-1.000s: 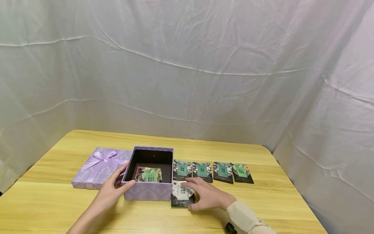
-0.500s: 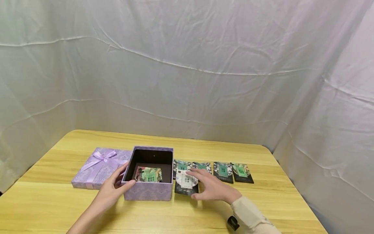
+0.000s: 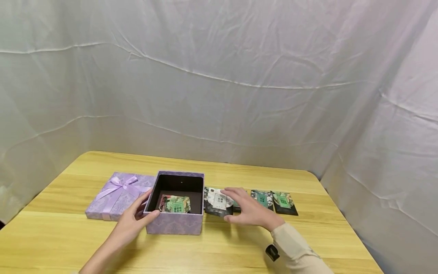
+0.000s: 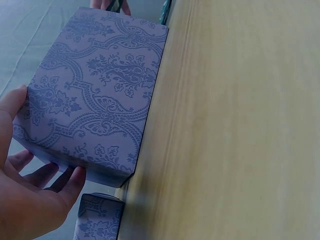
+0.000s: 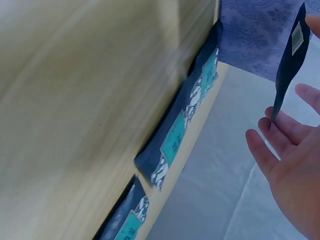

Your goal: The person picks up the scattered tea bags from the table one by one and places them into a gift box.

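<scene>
A purple patterned gift box (image 3: 174, 223) stands uncovered on the table. My left hand (image 3: 131, 220) holds it at the front left corner, thumb on the front rim and fingers against the left side. Inside the dark interior lie green and red printed sachets (image 3: 176, 205), their number unclear. Right of the box, my right hand (image 3: 251, 212) pinches a black sachet with a white label (image 3: 219, 201) by its edges. The right wrist view shows this sachet (image 5: 290, 62) edge-on, lifted off the table. It partly covers the sachets behind it in the head view.
The purple lid (image 3: 114, 194) with a ribbon bow lies left of the box. A row of black sachets runs to the right, among them a teal-labelled one (image 3: 261, 198) and a green-labelled one (image 3: 284, 203). Pale cloth (image 3: 219, 95) hangs behind the wooden table (image 3: 191, 255).
My right hand has picked the white-labelled sachet up from beside the box's front and moved it up and away from me. The left hand and box stay in place.
</scene>
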The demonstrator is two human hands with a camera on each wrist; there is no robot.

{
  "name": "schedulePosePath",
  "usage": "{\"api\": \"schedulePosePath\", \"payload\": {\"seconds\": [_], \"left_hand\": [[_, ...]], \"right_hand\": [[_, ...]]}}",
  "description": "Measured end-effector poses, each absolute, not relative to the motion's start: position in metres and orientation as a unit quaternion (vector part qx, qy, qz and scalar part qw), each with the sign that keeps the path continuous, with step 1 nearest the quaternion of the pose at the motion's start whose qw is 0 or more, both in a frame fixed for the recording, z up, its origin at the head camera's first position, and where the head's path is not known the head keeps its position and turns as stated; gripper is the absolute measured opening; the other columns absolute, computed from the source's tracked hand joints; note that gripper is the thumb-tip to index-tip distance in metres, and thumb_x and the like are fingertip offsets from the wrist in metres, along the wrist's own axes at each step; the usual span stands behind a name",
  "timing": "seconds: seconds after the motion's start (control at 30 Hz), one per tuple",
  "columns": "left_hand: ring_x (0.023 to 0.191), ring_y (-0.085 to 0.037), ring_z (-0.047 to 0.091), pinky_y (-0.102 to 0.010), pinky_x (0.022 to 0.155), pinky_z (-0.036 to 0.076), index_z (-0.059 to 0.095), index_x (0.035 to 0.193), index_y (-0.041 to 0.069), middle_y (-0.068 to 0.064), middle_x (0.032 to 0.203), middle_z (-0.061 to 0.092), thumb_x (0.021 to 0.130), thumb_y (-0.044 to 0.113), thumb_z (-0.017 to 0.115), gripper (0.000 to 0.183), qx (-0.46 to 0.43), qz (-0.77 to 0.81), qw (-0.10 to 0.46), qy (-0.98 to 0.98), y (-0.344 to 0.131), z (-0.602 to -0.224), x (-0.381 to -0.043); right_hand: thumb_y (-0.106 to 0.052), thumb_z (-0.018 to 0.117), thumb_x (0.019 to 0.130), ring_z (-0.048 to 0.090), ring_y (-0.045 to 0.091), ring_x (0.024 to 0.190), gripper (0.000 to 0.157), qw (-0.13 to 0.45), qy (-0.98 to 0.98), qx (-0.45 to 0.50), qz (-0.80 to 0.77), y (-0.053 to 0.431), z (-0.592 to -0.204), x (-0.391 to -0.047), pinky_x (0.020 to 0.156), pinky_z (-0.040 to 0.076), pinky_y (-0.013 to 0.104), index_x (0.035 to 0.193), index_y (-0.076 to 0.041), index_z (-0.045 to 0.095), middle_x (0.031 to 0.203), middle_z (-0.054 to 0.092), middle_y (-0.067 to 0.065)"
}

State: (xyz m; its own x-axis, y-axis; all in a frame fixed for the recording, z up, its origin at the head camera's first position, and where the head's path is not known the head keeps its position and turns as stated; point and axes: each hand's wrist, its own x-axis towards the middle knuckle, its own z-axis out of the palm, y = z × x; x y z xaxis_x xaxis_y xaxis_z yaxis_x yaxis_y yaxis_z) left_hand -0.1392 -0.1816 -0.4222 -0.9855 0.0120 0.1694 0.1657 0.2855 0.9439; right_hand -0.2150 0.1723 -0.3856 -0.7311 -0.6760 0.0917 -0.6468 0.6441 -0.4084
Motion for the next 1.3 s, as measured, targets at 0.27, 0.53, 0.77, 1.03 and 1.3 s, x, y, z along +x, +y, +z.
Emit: {"api": "schedulePosePath", "payload": {"seconds": [0.27,0.53,0.77,1.03,1.3], "left_hand": [[0.120,-0.044,0.051,-0.013,0.085,0.044,0.032,0.151,0.007,-0.031,0.142,0.040,0.092,0.018,0.068,0.070,-0.056,-0.598,0.063,-0.797,-0.180,-0.421,-0.140],[0.120,-0.043,0.050,-0.013,0.086,0.043,0.033,0.151,0.007,-0.030,0.143,0.040,0.092,0.019,0.068,0.070,-0.055,-0.594,0.065,-0.800,-0.180,-0.420,-0.140],[0.120,-0.043,0.050,-0.013,0.086,0.043,0.032,0.151,0.007,-0.030,0.143,0.040,0.092,0.019,0.068,0.070,-0.055,-0.593,0.064,-0.801,-0.180,-0.421,-0.140],[0.119,-0.042,0.051,-0.016,0.086,0.045,0.033,0.150,0.005,-0.030,0.142,0.041,0.092,0.016,0.068,0.068,-0.059,-0.594,0.069,-0.799,-0.181,-0.420,-0.139],[0.119,-0.043,0.051,-0.015,0.085,0.045,0.033,0.150,0.006,-0.029,0.143,0.040,0.092,0.017,0.068,0.069,-0.058,-0.596,0.074,-0.797,-0.180,-0.422,-0.138]], "right_hand": [[-0.044,0.067,0.084,0.033,0.030,0.135,0.077,0.031,0.903,-0.378,-0.202,0.170,-0.378,-0.219,0.103,0.035,0.057,0.149,-0.014,0.038,0.149,0.036,0.011],[-0.042,0.067,0.085,0.034,0.029,0.134,0.076,0.018,0.903,-0.389,-0.182,0.172,-0.370,-0.222,0.103,0.037,0.054,0.149,-0.013,0.039,0.149,0.037,0.012],[-0.039,0.069,0.085,0.036,0.031,0.133,0.075,0.006,0.903,-0.390,-0.182,0.172,-0.360,-0.223,0.103,0.037,0.054,0.148,-0.010,0.040,0.148,0.038,0.013],[-0.040,0.069,0.085,0.034,0.030,0.135,0.077,0.000,0.899,-0.395,-0.187,0.170,-0.350,-0.225,0.104,0.036,0.053,0.149,-0.011,0.038,0.150,0.036,0.013],[-0.041,0.066,0.087,0.031,0.028,0.138,0.074,0.000,0.896,-0.404,-0.183,0.157,-0.341,-0.228,0.105,0.035,0.052,0.150,-0.015,0.037,0.152,0.034,0.012]]}}
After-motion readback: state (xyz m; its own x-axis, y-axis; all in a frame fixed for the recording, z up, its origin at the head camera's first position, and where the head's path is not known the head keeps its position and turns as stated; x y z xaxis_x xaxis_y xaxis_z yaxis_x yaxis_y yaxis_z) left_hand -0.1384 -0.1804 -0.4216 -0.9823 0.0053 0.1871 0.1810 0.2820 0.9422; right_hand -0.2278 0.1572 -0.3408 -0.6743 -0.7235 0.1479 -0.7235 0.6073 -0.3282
